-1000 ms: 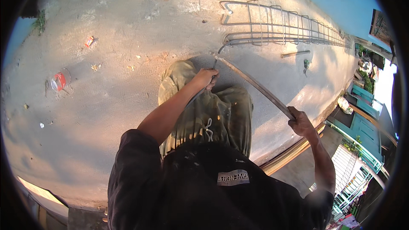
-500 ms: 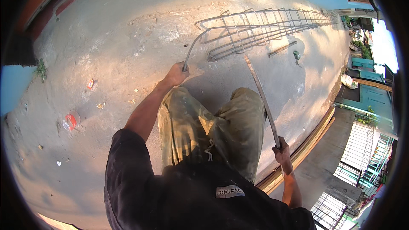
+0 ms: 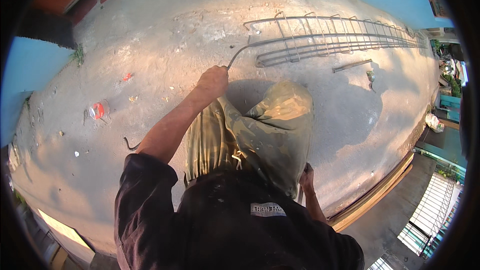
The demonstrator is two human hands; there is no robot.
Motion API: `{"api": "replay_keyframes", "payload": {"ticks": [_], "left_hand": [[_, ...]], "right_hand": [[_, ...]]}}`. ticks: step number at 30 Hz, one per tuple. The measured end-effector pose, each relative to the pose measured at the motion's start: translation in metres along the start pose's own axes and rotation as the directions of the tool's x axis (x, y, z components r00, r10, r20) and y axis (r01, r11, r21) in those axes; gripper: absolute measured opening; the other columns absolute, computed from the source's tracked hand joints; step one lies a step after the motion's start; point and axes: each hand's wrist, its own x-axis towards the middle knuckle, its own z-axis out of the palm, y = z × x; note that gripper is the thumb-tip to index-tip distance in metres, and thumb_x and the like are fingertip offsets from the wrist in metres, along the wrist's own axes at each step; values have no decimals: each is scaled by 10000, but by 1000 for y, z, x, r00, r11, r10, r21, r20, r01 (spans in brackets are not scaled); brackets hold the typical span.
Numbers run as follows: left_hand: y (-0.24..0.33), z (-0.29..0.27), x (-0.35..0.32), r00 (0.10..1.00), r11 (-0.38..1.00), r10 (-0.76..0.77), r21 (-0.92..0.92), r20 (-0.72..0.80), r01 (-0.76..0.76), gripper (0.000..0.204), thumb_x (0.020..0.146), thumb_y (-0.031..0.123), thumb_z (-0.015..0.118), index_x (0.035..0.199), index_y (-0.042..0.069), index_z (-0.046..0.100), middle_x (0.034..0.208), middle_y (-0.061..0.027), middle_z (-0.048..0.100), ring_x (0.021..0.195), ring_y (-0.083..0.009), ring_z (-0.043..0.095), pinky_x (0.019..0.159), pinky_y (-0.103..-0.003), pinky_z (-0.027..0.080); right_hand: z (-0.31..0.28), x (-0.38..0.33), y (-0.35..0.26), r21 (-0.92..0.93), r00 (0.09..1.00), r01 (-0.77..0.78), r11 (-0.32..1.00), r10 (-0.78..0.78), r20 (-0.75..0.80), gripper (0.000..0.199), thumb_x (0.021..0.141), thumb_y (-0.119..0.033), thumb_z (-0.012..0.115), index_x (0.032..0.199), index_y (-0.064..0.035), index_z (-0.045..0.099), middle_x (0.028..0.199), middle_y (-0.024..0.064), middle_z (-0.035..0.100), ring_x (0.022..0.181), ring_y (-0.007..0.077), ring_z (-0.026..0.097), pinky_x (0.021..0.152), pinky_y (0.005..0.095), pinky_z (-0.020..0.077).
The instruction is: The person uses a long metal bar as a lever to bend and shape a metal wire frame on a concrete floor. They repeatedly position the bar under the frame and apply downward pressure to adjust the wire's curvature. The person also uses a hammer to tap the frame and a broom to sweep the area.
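Left hand (image 3: 213, 80) fisted on bent steel rod (image 3: 239, 55) at 12 o'clock, beside rebar cage (image 3: 325, 40) (stirrups fitted, cage looks largely assembled). Right hand (image 3: 306, 176) mostly hidden, grip unclear.

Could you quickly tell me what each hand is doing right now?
Left hand: closed on the steel rod.
Right hand: beside the hip, grip cannot be told.

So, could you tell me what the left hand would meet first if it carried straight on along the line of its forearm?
Probably the rebar cage lying on the concrete ground. The left hand grips a bent steel rod that leads up and right toward the cage's near end; only bare concrete shows between, though depth is unclear.
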Motion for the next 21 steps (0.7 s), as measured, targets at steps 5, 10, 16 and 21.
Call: {"api": "replay_keyframes", "payload": {"ticks": [5,10,16,21], "left_hand": [[22,-58,24,963,950,90,270,254,-160,216,811,51,559,945,-62,686,1004,-274,675,964,-401,668,821,-465,540],[-67,-76,128,999,880,30,475,-27,-14,244,846,42,537,1032,13,691,1134,-215,668,1096,-344,637,917,-485,489],[-115,20,146,982,835,-48,532,-180,139,612,885,118,508,1474,98,343,1546,-178,298,1445,-370,251,1144,-571,218],[-89,70,140,976,887,91,461,-200,12,697,895,184,573,1516,130,261,1584,-147,211,1480,-320,161,1158,-567,181]], "right_hand": [[-110,35,-31,-479,995,97,873,-66,80,340,713,-85,562,1044,-14,585,803,216,618,757,369,620,684,428,480],[-201,104,-79,-822,983,141,551,-175,51,276,765,-43,521,1023,-63,617,946,257,661,956,454,617,794,541,488],[-187,106,-64,-800,989,100,592,-148,13,195,726,-17,510,902,-4,594,848,284,638,865,499,604,726,551,465],[-124,78,14,-296,974,-209,932,225,21,99,775,-42,554,865,-21,588,653,92,589,552,190,593,507,370,458]]}}
